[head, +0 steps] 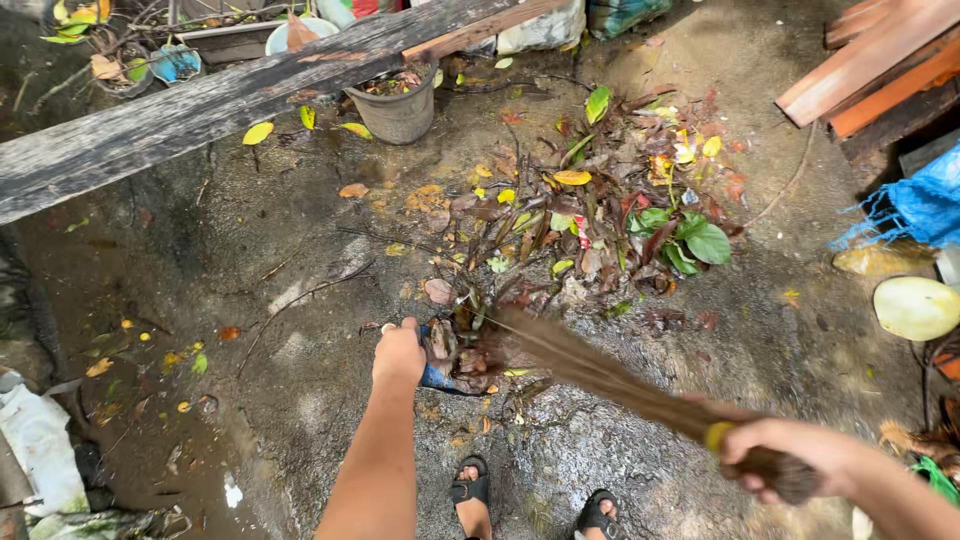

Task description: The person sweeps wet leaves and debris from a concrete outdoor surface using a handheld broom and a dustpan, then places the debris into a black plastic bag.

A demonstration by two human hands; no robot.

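Observation:
My left hand (399,352) grips the handle of a blue dustpan (440,378) resting on the wet concrete ground, with brown leaves lying in it. My right hand (790,455) is closed around the bound end of a brown bristle broom (600,372), whose blurred bristles reach the dustpan's mouth. Just beyond lies a pile of leaves and twigs (600,215), brown, red, yellow and green. My two sandalled feet (530,505) stand below the dustpan.
A weathered wooden beam (200,105) crosses the upper left, with a grey pot (398,110) under it. Wooden planks (880,60) lean at the upper right, above a blue tarp (915,205) and a pale round object (915,307). White sacks (40,440) lie at the lower left.

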